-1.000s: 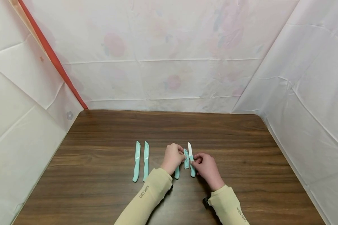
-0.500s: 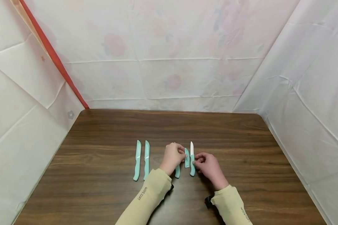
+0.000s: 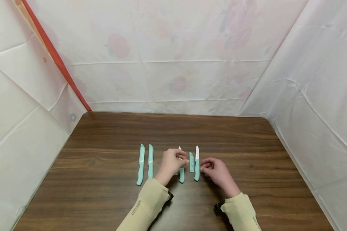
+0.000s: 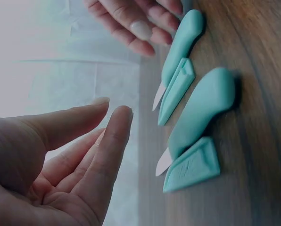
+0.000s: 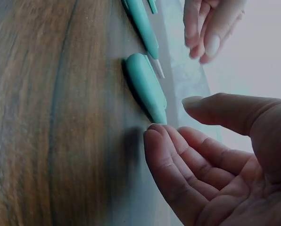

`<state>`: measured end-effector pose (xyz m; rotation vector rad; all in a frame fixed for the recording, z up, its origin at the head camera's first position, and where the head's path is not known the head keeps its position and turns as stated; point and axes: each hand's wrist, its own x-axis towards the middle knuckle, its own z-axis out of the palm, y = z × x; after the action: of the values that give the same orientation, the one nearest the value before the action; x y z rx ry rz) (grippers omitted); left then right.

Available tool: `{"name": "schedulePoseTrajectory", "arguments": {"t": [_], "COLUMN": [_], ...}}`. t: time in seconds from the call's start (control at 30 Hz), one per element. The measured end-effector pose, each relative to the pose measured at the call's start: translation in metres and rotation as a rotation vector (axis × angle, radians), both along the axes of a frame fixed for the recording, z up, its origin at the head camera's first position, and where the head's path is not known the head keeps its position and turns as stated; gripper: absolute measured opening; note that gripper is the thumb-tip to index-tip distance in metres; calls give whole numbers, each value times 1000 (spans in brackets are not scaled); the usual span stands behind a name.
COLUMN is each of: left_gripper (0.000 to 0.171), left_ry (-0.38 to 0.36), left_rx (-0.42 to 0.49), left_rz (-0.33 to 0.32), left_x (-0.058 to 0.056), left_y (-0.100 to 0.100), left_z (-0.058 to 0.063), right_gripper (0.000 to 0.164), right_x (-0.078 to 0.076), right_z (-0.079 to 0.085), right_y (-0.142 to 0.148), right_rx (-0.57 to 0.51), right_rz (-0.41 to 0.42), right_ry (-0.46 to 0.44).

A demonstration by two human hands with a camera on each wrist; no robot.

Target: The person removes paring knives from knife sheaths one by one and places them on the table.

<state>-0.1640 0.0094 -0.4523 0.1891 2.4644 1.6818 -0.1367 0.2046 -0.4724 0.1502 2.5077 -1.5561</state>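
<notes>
My left hand hovers over a small mint-green paring knife with a white blade, hiding part of it. Its thumb and fingers stand apart with nothing between them. A mint sheath lies beside that knife, mostly hidden in the head view. Further right rest a second bare paring knife and, just left of it, its patterned sheath. My right hand is right of this knife, fingers loosely bent and holding nothing. In the right wrist view, the knife handle lies just beyond the fingertips.
Two longer mint knives in sheaths, one at the left and one beside it, lie parallel on the brown wooden table. My left forearm reaches close to the second one's handle end. White patterned sheeting hangs behind the table and along both sides.
My left hand has moved left, away from the right sheath, and its fingers have parted. My right hand has drawn back right from the knife, which now lies straighter and slightly apart from the sheath.
</notes>
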Motion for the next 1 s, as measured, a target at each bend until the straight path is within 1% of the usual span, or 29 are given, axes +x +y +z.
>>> {"name": "schedulePoseTrajectory", "arguments": {"t": [0.13, 0.23, 0.33, 0.4, 0.5, 0.63, 0.77, 0.87, 1.0], "left_gripper": [25, 25, 24, 24, 26, 30, 34, 33, 29], "left_ry": [-33, -48, -49, -28, -16, -6, 15, 54, 106], "left_rx": [46, 70, 78, 85, 97, 77, 57, 46, 37], "left_rz": [-13, -30, -43, -54, -62, -66, -48, -17, 22], "left_x": [3, 5, 7, 10, 14, 20, 27, 33, 41], "left_y": [-8, -13, -15, -16, -20, -27, -35, -40, -45], "left_z": [2, 1, -1, -2, -4, -5, -6, -5, -6], "right_gripper": [26, 30, 33, 34, 34, 34, 36, 37, 38], "right_x": [1, 3, 5, 6, 8, 10, 14, 17, 20], "right_z": [3, 6, 8, 10, 13, 19, 26, 29, 28], "right_y": [1, 1, 1, 1, 1, -1, -6, -11, -19], "right_rx": [-1, -11, -8, -1, 13, 38, 64, 72, 83], "right_rz": [13, 49, 90, 117, 147, 168, 184, 187, 208], "right_ry": [5, -2, -8, 0, 22, 46, 70, 104, 193]}}
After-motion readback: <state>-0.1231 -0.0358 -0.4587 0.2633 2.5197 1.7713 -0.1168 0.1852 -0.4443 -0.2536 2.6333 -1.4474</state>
